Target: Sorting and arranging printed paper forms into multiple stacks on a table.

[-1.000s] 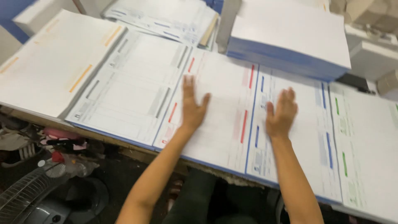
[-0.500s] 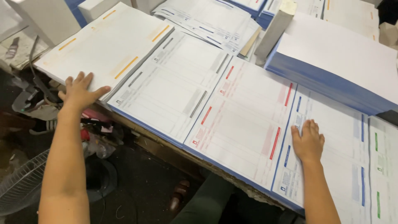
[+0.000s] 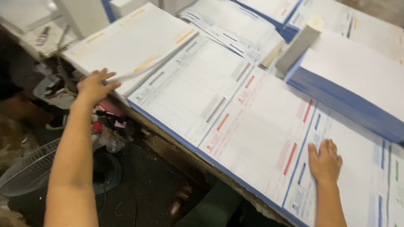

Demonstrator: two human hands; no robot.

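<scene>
Head view, looking down: your right hand (image 3: 325, 163) is nearest you, lying flat, palm down, on the stack of forms with blue bars (image 3: 336, 176) at the front edge of the tabletop (image 3: 176, 145). Its fingers are straight and lightly spread, pointing away from you, pressing the top sheet and pinching nothing. Your right forearm runs straight up from the bottom of the picture.

Your left arm stretches long across the left side, elbow low, wrist raised. Your left hand (image 3: 95, 85) reaches the near corner of the stack with orange bars (image 3: 126, 46), fingers spread, the fingertips touching a top sheet that curls up at that corner.

Between the hands lie the stack with grey bars (image 3: 189, 88) and the stack with red bars (image 3: 261, 126), side by side. Farther off sits a tall blue-edged pile of paper (image 3: 357, 80).
</scene>
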